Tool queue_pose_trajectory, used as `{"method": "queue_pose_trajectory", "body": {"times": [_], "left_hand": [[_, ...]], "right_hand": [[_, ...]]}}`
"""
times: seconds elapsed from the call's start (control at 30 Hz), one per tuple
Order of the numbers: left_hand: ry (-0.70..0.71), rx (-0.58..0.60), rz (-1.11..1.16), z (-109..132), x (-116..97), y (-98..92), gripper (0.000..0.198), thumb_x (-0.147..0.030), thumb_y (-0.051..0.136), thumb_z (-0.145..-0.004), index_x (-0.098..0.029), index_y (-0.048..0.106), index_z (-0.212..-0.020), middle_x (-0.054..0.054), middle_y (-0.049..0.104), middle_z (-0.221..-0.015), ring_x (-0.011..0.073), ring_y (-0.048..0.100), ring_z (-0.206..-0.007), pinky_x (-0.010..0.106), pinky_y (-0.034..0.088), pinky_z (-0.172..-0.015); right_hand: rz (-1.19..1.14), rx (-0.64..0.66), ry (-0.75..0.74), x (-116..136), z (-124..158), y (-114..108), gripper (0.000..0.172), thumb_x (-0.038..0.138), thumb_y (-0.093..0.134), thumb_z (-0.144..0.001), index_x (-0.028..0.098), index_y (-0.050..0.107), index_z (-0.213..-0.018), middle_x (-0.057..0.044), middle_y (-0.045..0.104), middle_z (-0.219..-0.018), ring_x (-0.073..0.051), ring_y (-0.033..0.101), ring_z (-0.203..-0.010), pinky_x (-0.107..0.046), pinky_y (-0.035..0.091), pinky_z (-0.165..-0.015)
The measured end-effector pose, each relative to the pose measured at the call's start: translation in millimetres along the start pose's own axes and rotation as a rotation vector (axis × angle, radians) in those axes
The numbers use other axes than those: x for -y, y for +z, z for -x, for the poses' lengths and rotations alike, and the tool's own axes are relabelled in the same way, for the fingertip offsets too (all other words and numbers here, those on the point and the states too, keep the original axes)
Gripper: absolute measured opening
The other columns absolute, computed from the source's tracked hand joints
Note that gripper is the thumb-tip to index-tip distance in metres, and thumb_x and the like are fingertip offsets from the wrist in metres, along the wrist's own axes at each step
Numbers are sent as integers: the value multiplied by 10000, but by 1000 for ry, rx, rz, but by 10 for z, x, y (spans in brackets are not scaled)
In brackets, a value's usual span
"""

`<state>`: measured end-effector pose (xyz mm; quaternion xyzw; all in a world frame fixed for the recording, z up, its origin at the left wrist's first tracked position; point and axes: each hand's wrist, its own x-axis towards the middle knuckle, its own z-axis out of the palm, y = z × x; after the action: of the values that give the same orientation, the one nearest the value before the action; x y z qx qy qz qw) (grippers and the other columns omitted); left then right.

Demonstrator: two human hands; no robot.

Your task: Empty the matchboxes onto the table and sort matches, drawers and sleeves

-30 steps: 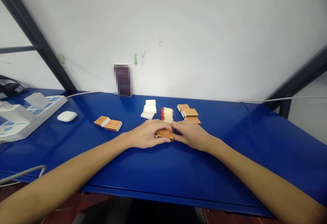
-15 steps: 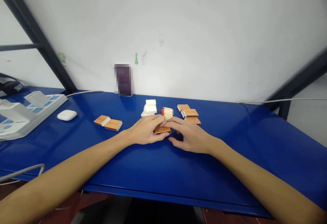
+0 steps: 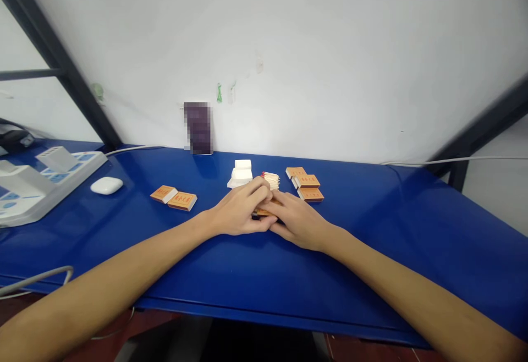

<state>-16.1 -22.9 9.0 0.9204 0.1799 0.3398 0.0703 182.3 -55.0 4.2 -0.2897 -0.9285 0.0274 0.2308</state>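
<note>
My left hand (image 3: pixel 241 208) and my right hand (image 3: pixel 301 219) meet over an orange matchbox (image 3: pixel 260 213) at the middle of the blue table. Both sets of fingers are closed around the box, which is mostly hidden under them. Just behind the hands lies a pile of matches (image 3: pixel 271 180) with red heads, its near part covered by my fingers. White paper-like matchbox trays (image 3: pixel 241 176) stand to the left of the matches. On the right, a few orange matchboxes (image 3: pixel 307 181) lie against one another.
Two more matchboxes (image 3: pixel 181 201) lie at the left, near a white earphone case (image 3: pixel 106 185). A white power strip (image 3: pixel 88 166) with plugs fills the table's left end. A pixelated dark rectangle (image 3: pixel 201 128) stands against the wall (image 3: pixel 330 65). Dark metal bars slope at both sides.
My right hand has moved left and closed onto the matchbox against my left hand. The left fingers have curled further over the box. The other boxes have stayed put.
</note>
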Motion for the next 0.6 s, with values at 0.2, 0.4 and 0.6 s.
{"method": "queue_pose_trajectory", "body": {"times": [0.2, 0.4, 0.6], "left_hand": [[-1, 2, -25, 13, 24, -86, 175, -205, 512, -812, -202, 423, -962, 66, 522, -979, 198, 505, -891, 352, 475, -798], [-101, 54, -56, 11, 43, -90, 186, -209, 484, -812, -206, 426, -989, 48, 540, -933, 199, 503, -844, 348, 450, -762], [-99, 51, -53, 9, 52, -65, 208, -216, 518, -794, -202, 430, -982, 34, 528, -921, 184, 513, -823, 327, 447, -741]], "right_hand": [[-35, -71, 57, -35, 19, -14, 327, 245, 444, -994, 218, 533, -1307, -135, 576, -1203, -265, 560, -1075, -438, 486, -888], [-116, -85, 104, -59, 30, -37, 332, 241, 460, -987, 230, 519, -1313, -126, 562, -1256, -259, 573, -1104, -451, 490, -934], [-27, -160, 68, -66, 27, -6, 344, 204, 513, -938, 224, 560, -1278, -123, 588, -1248, -275, 547, -1130, -461, 458, -946]]}}
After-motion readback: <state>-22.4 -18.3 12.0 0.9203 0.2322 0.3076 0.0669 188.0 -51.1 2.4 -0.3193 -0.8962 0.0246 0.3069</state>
